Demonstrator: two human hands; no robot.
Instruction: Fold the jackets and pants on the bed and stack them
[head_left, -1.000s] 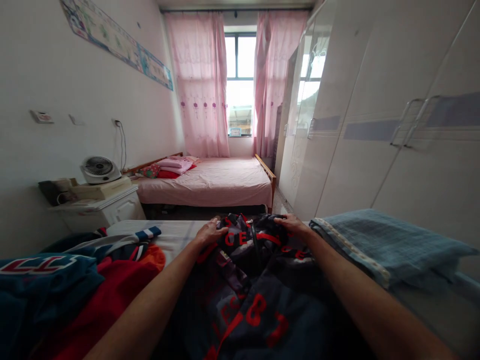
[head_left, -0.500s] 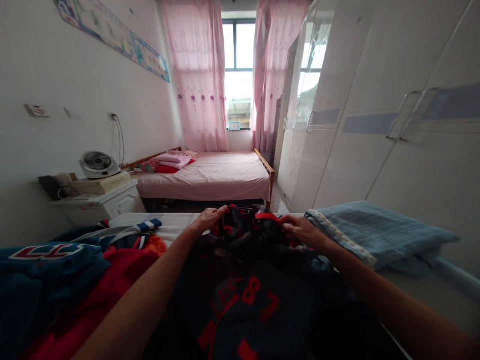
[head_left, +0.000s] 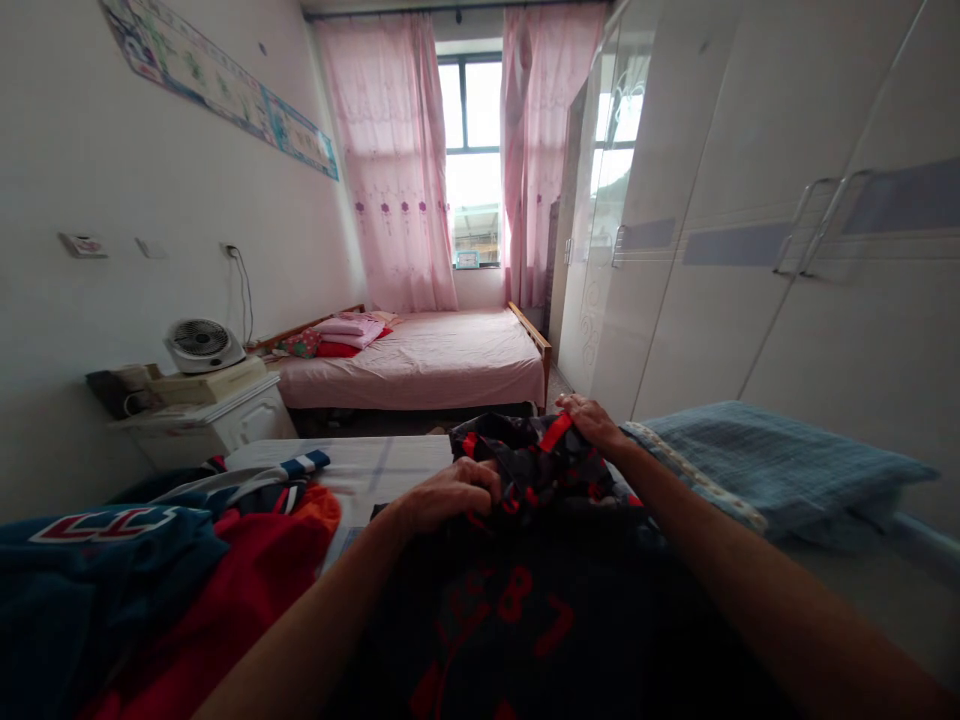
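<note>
A black garment with red patches [head_left: 517, 465] is bunched up in front of me, its kind unclear in the folds. My left hand [head_left: 457, 490] is closed on its near left side with curled fingers. On the far right edge, beside a bright red strip, my right hand [head_left: 591, 420] grips the same garment. Below the hands spreads dark cloth with red letters and numbers [head_left: 510, 610]; I cannot tell whether it belongs to that garment. To the left lies a heap of clothes, with a teal piece [head_left: 112, 560] and a red piece [head_left: 255, 570].
A folded blue quilt [head_left: 780, 465] lies at the right. Beyond are a bed with a pink sheet [head_left: 435, 355] and a white wardrobe [head_left: 750, 300]. A small fan [head_left: 202, 343] stands on a bedside cabinet [head_left: 247, 415] at the left.
My left hand has moved nearer and to the right, onto the garment's near side. My right hand has risen slightly to its far edge. The view has tilted up a little.
</note>
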